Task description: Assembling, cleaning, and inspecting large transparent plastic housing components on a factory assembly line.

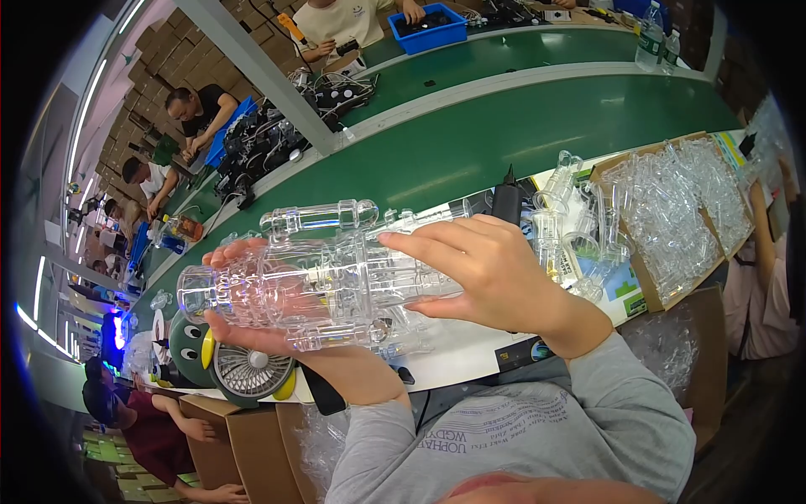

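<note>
A large clear plastic tubular housing [367,281], with smaller clear tubes along its sides, lies sideways in front of me above the workbench. My left hand [256,338] cradles its wide left part from beneath, thumb at the near side and fingertips showing past the far side. Over the narrower right section, my right hand [495,269] grips with the index finger along the top and the thumb on the near side. The clear walls make it hard to tell where one part ends and another begins.
A penguin-shaped fan [252,366] stands at the left. A black-handled screwdriver-like tool [507,200] lies beyond my right hand. Loose clear parts [579,223] and a cardboard box [640,273] of clear pieces are at the right. Co-workers sit across the green conveyor [537,113].
</note>
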`<state>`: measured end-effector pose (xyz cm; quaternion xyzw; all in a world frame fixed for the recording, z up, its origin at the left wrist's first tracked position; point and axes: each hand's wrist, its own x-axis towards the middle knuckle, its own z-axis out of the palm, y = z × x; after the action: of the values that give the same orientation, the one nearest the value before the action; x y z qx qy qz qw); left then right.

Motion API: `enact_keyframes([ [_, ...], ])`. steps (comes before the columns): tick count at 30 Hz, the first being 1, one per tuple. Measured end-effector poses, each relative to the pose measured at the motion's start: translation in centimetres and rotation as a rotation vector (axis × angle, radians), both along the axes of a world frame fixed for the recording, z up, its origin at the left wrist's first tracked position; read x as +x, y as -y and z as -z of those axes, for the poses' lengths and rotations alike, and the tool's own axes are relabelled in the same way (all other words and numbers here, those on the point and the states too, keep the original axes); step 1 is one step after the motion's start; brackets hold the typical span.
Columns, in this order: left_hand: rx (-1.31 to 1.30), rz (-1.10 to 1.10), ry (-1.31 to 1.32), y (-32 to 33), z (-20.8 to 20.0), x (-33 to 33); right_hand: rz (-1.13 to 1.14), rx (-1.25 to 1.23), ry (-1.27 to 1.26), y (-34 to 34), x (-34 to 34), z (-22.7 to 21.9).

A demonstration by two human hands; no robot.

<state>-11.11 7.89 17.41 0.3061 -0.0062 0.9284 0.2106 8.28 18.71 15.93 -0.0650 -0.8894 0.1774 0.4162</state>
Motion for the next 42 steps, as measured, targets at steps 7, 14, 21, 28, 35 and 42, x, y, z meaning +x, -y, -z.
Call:
enact_keyframes([
  [7, -0.013, -0.035, 0.035, -0.1, 0.1, -0.1, 0.011, 0.002, -0.004, 0.0, -0.2, 0.2],
  [14, -0.004, -0.014, -0.036, -0.2, 0.0, 0.0, 0.007, 0.023, -0.023, 0.1, -0.2, 0.1],
  [21, 0.135, 0.024, -0.053, 0.3, -0.2, 0.8, -0.015, 0.05, -0.05, 0.3, -0.1, -0.2],
  [28, 0.214, 0.01, -0.184, 1.2, 0.3, -1.0, -0.052, 0.057, -0.093, 0.3, -0.1, -0.2],
  [35, 0.226, -0.072, -0.132, 1.1, 0.2, -0.6, -0.071, 0.045, -0.084, 0.2, -0.4, 0.1],
  [42, 0.218, -0.032, -0.084, 1.0, -0.2, -0.4, -0.14, -0.061, -0.026, -0.3, -0.6, 0.0],
])
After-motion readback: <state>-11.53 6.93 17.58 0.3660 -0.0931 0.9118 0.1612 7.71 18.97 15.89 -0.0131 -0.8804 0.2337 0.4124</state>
